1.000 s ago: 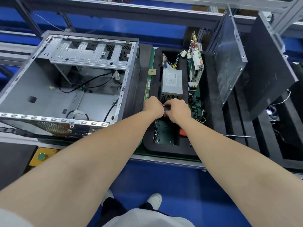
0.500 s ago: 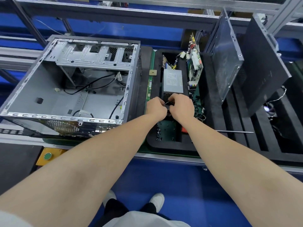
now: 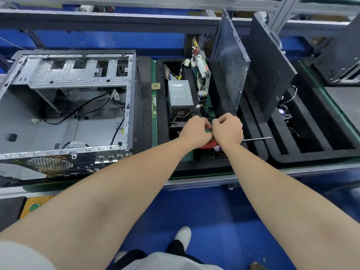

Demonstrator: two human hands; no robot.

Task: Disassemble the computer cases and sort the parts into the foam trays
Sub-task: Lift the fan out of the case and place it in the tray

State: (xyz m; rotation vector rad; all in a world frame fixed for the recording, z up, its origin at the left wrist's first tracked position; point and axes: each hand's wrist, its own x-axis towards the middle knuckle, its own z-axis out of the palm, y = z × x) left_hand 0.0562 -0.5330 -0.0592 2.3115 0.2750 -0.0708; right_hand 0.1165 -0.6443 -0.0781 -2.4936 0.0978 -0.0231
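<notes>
My left hand (image 3: 194,131) and right hand (image 3: 227,129) are curled tight, knuckles touching, over the near half of the black foam tray (image 3: 204,166). They cover whatever lies between them, so I cannot tell if they grip anything. A screwdriver (image 3: 257,138) pokes out from under my right wrist, its red handle mostly hidden. In the tray's far half are a grey power supply (image 3: 180,94) and an upright circuit board (image 3: 202,75). Left of the tray sits the open computer case (image 3: 68,106), partly cut off. The tray rests on a metal-framed bench (image 3: 194,182) above blue floor (image 3: 204,211).
</notes>
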